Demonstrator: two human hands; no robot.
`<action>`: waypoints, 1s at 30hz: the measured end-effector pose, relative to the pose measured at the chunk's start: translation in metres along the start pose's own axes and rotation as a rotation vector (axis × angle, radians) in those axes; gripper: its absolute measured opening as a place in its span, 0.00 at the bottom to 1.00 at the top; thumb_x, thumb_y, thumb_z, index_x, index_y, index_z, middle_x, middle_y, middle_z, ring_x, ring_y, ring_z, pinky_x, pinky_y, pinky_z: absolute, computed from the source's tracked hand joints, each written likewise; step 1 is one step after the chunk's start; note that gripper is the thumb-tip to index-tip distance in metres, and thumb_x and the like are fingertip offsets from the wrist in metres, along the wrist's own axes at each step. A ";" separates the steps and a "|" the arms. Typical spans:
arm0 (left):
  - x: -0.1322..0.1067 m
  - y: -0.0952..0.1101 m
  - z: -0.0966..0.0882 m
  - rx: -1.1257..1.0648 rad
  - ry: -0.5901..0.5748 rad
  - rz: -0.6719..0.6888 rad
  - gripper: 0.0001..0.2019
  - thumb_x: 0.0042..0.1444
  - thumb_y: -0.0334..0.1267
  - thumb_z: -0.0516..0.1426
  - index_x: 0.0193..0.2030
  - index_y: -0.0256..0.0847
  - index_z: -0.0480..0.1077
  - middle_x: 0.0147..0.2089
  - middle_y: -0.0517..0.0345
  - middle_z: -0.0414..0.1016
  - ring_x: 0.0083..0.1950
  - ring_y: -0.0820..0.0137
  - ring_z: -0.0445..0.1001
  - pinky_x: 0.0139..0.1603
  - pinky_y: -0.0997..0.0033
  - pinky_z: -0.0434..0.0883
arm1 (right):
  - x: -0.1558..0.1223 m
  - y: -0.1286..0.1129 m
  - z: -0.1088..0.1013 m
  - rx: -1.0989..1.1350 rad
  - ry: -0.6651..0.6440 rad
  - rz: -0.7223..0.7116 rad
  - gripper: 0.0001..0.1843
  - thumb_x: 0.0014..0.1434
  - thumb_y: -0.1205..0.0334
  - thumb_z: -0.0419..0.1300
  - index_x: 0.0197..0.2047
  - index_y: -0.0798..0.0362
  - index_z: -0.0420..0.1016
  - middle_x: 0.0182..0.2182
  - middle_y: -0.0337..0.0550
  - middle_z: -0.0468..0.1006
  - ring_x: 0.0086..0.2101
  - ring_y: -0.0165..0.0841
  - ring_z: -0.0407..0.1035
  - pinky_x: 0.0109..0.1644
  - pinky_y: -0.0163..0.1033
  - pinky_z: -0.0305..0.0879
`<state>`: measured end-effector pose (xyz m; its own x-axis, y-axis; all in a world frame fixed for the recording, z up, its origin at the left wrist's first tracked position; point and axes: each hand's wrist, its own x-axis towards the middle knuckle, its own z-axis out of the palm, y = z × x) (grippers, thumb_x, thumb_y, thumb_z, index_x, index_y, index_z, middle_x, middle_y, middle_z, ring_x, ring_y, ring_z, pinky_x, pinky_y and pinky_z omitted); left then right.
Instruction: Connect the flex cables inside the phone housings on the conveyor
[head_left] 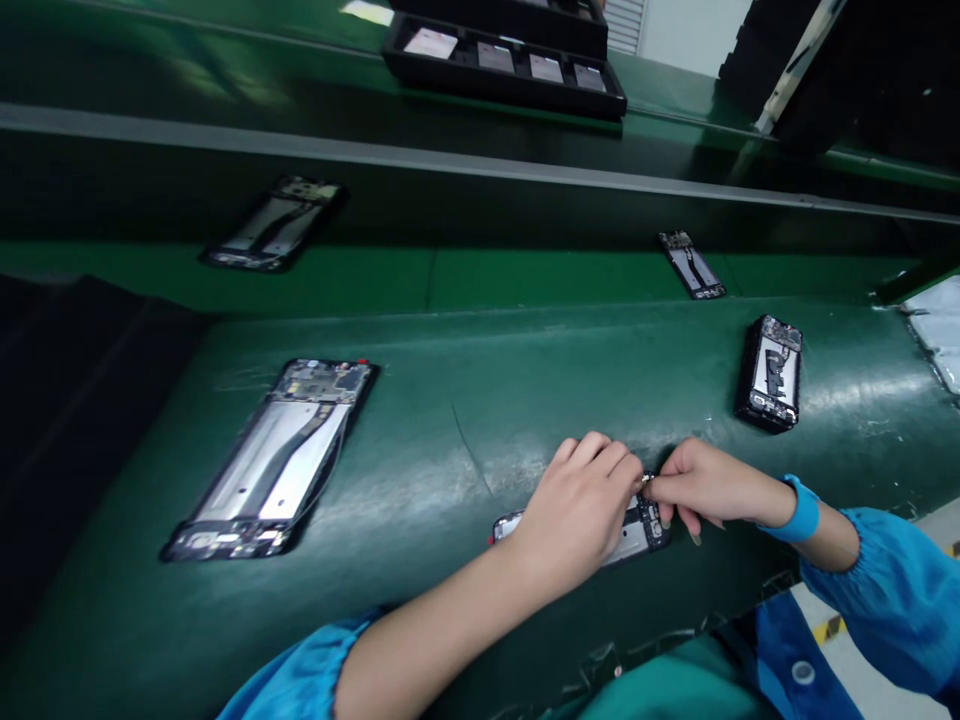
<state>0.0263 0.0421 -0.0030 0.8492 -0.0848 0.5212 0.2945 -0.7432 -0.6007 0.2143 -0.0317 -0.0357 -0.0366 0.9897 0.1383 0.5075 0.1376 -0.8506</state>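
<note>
An opened phone frame (646,530) lies on the green belt near the front edge, mostly covered by my hands. My left hand (581,505) rests on top of it, fingers curled and pressing down at its upper end. My right hand (701,485), with a blue wrist strap (802,510), meets the left at that same end, fingertips pinched around a tiny part (646,482) I cannot make out. Both sleeves are blue.
More opened phone frames lie on the belt: a large one at the left (274,455), one at the right (772,372), two further back (274,222) (691,264). A black tray (502,60) with parts sits on the far shelf. A metal rail (450,160) crosses behind.
</note>
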 end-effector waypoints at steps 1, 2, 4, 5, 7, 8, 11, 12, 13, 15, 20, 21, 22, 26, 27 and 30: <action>0.000 0.000 -0.001 -0.022 -0.004 -0.005 0.10 0.68 0.33 0.48 0.38 0.36 0.69 0.38 0.54 0.69 0.45 0.70 0.57 0.44 0.68 0.51 | 0.000 0.000 0.000 -0.002 0.007 0.002 0.22 0.63 0.54 0.52 0.38 0.66 0.78 0.19 0.38 0.69 0.12 0.17 0.53 0.14 0.21 0.45; 0.000 0.000 -0.003 -0.044 -0.014 -0.010 0.11 0.69 0.34 0.47 0.39 0.36 0.69 0.39 0.54 0.69 0.45 0.71 0.57 0.44 0.68 0.51 | -0.001 0.000 0.000 0.000 0.008 0.002 0.22 0.63 0.54 0.52 0.38 0.66 0.78 0.19 0.38 0.69 0.12 0.17 0.53 0.14 0.21 0.46; 0.000 -0.001 -0.005 -0.077 -0.042 -0.017 0.13 0.70 0.36 0.46 0.39 0.37 0.69 0.39 0.55 0.69 0.45 0.71 0.58 0.45 0.68 0.51 | -0.001 -0.001 0.000 0.006 -0.002 -0.006 0.22 0.64 0.54 0.52 0.38 0.66 0.78 0.19 0.38 0.68 0.12 0.17 0.53 0.15 0.20 0.46; 0.000 -0.001 -0.006 -0.084 -0.054 -0.019 0.13 0.70 0.37 0.47 0.40 0.37 0.70 0.40 0.55 0.70 0.46 0.71 0.58 0.45 0.68 0.51 | -0.002 -0.002 0.000 0.007 -0.008 -0.008 0.21 0.64 0.55 0.52 0.38 0.66 0.78 0.19 0.38 0.68 0.12 0.17 0.53 0.15 0.20 0.46; 0.000 -0.002 -0.006 -0.078 -0.068 -0.030 0.13 0.70 0.36 0.47 0.40 0.37 0.70 0.40 0.55 0.69 0.46 0.71 0.58 0.45 0.68 0.51 | -0.002 -0.003 -0.001 0.008 -0.011 -0.007 0.21 0.64 0.55 0.53 0.38 0.66 0.78 0.19 0.38 0.68 0.12 0.17 0.53 0.15 0.20 0.46; 0.000 -0.002 -0.005 -0.069 -0.069 -0.037 0.12 0.69 0.36 0.47 0.39 0.37 0.70 0.40 0.55 0.69 0.45 0.71 0.58 0.45 0.68 0.51 | -0.003 -0.003 -0.001 0.009 -0.013 -0.006 0.21 0.64 0.55 0.53 0.37 0.66 0.78 0.19 0.38 0.68 0.12 0.17 0.53 0.15 0.20 0.46; 0.000 -0.001 -0.002 -0.030 -0.064 -0.050 0.10 0.68 0.33 0.49 0.39 0.37 0.70 0.39 0.56 0.69 0.44 0.71 0.58 0.44 0.68 0.51 | -0.004 -0.005 -0.002 0.007 -0.016 0.004 0.21 0.65 0.55 0.53 0.37 0.66 0.77 0.19 0.38 0.69 0.12 0.17 0.53 0.15 0.21 0.46; 0.000 -0.001 -0.002 -0.020 -0.058 -0.048 0.09 0.67 0.32 0.49 0.39 0.37 0.70 0.39 0.56 0.69 0.44 0.71 0.58 0.44 0.68 0.51 | -0.005 -0.005 -0.002 0.004 -0.016 0.007 0.20 0.65 0.56 0.53 0.38 0.66 0.78 0.19 0.38 0.69 0.12 0.17 0.53 0.15 0.21 0.46; 0.001 0.000 -0.001 -0.012 -0.049 -0.046 0.09 0.67 0.32 0.50 0.39 0.37 0.70 0.39 0.56 0.69 0.44 0.71 0.58 0.44 0.68 0.51 | -0.005 -0.005 -0.002 -0.001 -0.015 0.010 0.20 0.64 0.56 0.52 0.38 0.66 0.78 0.19 0.38 0.69 0.12 0.17 0.53 0.15 0.21 0.45; 0.001 0.001 0.000 -0.002 -0.035 -0.045 0.08 0.67 0.33 0.50 0.39 0.37 0.70 0.38 0.56 0.68 0.44 0.71 0.58 0.44 0.67 0.51 | -0.005 -0.006 -0.001 -0.014 -0.005 0.016 0.20 0.64 0.57 0.52 0.38 0.65 0.78 0.19 0.38 0.68 0.12 0.17 0.51 0.15 0.21 0.44; 0.006 0.006 0.004 0.056 -0.018 -0.073 0.07 0.65 0.32 0.51 0.38 0.37 0.70 0.38 0.55 0.68 0.43 0.70 0.57 0.43 0.67 0.49 | 0.004 0.002 0.009 -0.103 0.178 -0.033 0.20 0.62 0.56 0.54 0.31 0.65 0.77 0.15 0.37 0.63 0.15 0.15 0.53 0.18 0.20 0.44; 0.006 0.007 0.005 0.066 -0.003 -0.082 0.08 0.65 0.32 0.51 0.37 0.37 0.70 0.37 0.55 0.68 0.42 0.70 0.57 0.42 0.67 0.49 | 0.005 0.006 0.010 -0.129 0.241 -0.079 0.20 0.62 0.56 0.56 0.28 0.65 0.75 0.15 0.36 0.61 0.16 0.14 0.52 0.19 0.20 0.42; 0.005 0.008 0.005 0.075 0.019 -0.089 0.08 0.65 0.33 0.50 0.38 0.37 0.70 0.37 0.55 0.68 0.42 0.70 0.57 0.42 0.67 0.49 | 0.005 0.010 0.011 -0.144 0.281 -0.132 0.20 0.62 0.56 0.57 0.26 0.65 0.74 0.16 0.36 0.60 0.17 0.13 0.50 0.20 0.21 0.40; -0.007 0.007 -0.005 0.112 0.133 -0.027 0.11 0.68 0.38 0.50 0.49 0.42 0.72 0.47 0.58 0.72 0.49 0.72 0.62 0.47 0.68 0.53 | -0.006 0.027 0.007 -0.064 0.360 -0.429 0.24 0.70 0.50 0.53 0.36 0.62 0.80 0.26 0.37 0.68 0.27 0.11 0.58 0.30 0.17 0.52; -0.012 0.007 -0.008 0.131 0.141 0.016 0.12 0.68 0.40 0.50 0.52 0.45 0.72 0.51 0.59 0.72 0.52 0.71 0.63 0.51 0.67 0.54 | -0.009 0.031 0.006 -0.041 0.443 -0.522 0.25 0.71 0.48 0.52 0.40 0.59 0.81 0.30 0.38 0.70 0.31 0.11 0.62 0.35 0.16 0.56; -0.028 0.004 -0.017 0.224 0.114 0.134 0.18 0.66 0.52 0.53 0.59 0.54 0.71 0.63 0.63 0.67 0.61 0.66 0.62 0.62 0.61 0.53 | -0.013 0.042 0.010 -0.043 0.703 -0.749 0.23 0.73 0.49 0.50 0.43 0.54 0.81 0.35 0.38 0.72 0.37 0.11 0.66 0.42 0.16 0.59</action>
<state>-0.0034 0.0304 -0.0098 0.8359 -0.2564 0.4852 0.2831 -0.5559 -0.7815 0.2273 -0.0388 -0.0782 0.1492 0.4015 0.9036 0.5925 0.6953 -0.4068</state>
